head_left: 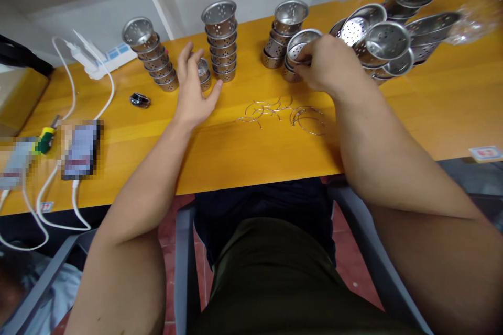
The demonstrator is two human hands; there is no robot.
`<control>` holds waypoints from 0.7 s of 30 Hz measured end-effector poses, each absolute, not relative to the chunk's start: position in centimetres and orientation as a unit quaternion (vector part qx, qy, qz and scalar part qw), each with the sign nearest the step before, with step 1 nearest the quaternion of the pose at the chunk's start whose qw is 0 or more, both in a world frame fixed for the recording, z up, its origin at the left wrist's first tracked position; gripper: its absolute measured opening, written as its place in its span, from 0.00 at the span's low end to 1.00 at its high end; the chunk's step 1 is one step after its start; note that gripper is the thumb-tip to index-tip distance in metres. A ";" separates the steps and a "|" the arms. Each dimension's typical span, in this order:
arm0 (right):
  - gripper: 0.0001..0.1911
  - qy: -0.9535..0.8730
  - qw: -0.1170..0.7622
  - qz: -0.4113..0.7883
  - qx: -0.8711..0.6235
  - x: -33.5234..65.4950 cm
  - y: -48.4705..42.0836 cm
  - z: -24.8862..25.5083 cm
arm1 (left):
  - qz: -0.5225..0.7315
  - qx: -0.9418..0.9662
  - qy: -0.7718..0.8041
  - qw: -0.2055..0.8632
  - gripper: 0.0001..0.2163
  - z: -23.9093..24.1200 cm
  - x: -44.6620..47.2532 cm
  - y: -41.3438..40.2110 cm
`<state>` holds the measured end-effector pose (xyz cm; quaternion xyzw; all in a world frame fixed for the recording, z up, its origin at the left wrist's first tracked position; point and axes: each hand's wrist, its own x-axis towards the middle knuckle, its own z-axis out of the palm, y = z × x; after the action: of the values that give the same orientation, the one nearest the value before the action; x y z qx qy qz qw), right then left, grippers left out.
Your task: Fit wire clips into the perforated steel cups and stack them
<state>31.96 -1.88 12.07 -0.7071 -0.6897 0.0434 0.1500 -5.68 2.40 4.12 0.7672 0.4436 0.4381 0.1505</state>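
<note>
My left hand (193, 86) lies on the yellow table (236, 152) with its fingers spread, touching a short stack of perforated metal cups (203, 73). My right hand (324, 63) is closed on the top perforated cup (301, 44) of a low stack just in front of it. Thin wire rings (281, 111) lie scattered on the table between and below both hands. Taller stacks of the same cups stand behind: one at the left (151, 52), one in the middle (222, 39), one to the right (285, 31).
A heap of perforated metal bowls (393, 36) fills the back right. A white power strip (100, 57) with cables, a small dark object (139, 99), a screwdriver (46, 138) and a phone (80, 149) lie at the left. A sticker (485, 153) sits at the right edge.
</note>
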 end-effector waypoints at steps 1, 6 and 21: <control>0.07 -0.695 0.159 0.041 -0.700 32.2 -1.8 11.9 | 0.440 0.767 0.444 0.146 0.46 4.1 -5.6 2.3; 0.15 -0.729 0.294 0.044 -0.617 32.8 -2.1 12.4 | 0.428 0.780 0.435 0.139 0.42 5.3 -4.9 1.2; 0.20 -0.898 0.277 0.198 -0.277 25.2 -5.5 9.0 | 0.374 0.838 0.361 0.169 0.50 5.6 -2.1 -1.5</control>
<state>25.17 -5.46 9.04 -0.2771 -0.8985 0.1981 0.2770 -2.05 -1.53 5.64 0.8375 0.3609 0.3740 0.1686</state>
